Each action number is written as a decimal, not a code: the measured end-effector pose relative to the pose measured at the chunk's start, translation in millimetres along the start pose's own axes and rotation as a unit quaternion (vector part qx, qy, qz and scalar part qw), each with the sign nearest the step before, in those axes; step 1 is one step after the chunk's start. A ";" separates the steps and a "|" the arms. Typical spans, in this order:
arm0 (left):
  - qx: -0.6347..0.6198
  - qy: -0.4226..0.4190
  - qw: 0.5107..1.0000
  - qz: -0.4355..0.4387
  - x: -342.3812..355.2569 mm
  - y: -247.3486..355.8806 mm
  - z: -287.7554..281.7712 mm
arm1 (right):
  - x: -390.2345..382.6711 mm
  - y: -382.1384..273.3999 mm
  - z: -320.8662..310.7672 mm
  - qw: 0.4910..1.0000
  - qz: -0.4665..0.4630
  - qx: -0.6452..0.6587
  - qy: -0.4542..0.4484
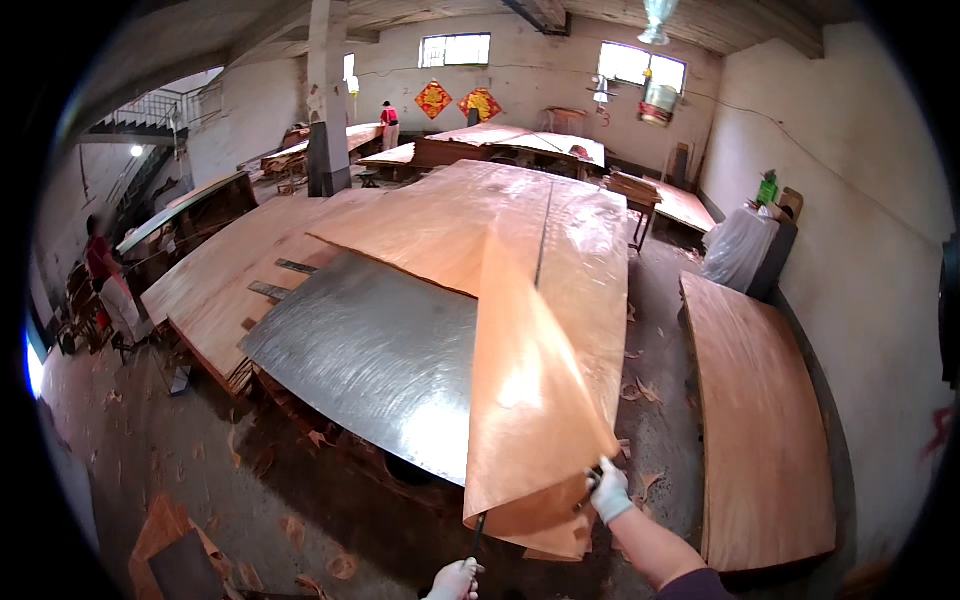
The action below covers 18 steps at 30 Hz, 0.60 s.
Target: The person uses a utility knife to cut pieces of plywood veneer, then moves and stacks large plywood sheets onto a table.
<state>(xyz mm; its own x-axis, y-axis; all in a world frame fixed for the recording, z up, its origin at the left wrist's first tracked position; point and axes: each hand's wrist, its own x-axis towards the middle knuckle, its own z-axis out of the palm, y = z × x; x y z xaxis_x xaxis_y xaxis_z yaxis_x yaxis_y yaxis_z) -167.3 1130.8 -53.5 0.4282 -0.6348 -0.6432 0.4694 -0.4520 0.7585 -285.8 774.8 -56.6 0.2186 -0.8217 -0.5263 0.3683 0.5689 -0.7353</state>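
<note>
A large, thin orange-brown wood veneer sheet (525, 400) is lifted and curled at its near end, over a broad stack. My left hand (455, 581), in a pale glove, is closed round a thin dark stick (478, 535) whose far end meets the veneer's lower left corner. At the sheet's right edge, my right hand (610, 492), also gloved, is closed on the veneer; a small dark piece shows by its fingers, too little to name. Left of the raised veneer lies a shiny dark grey panel (370, 345), partly covered by another veneer edge.
A low stack of brown boards (765, 430) lies along the right wall. Another board stack (225, 260) adjoins on the left, near a pillar (328, 100). Veneer scraps (165, 540) litter the floor. One person (105, 265) is at left, another (389, 125) at the back.
</note>
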 end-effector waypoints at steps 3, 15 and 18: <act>-0.031 0.021 0.998 -0.041 16.0 -12.0 -8.3 | -16.8 19.3 -81.5 0.995 0.048 0.049 0.072; 0.024 0.014 0.996 -0.081 19.5 3.2 19.8 | -114.8 71.1 -207.4 0.978 0.205 0.015 0.023; -0.060 0.035 0.996 -0.057 4.7 -0.4 -8.6 | -200.5 48.3 -102.4 0.969 0.159 -0.167 -0.091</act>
<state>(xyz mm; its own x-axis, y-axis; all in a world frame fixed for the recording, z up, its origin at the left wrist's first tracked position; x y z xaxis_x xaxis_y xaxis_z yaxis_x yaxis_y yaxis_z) -158.8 1133.3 -57.8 0.4176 -0.5361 -0.7336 0.6051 -0.4382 0.6647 -404.3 970.4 -30.3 0.4403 -0.5780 -0.6871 -0.0503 0.7482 -0.6616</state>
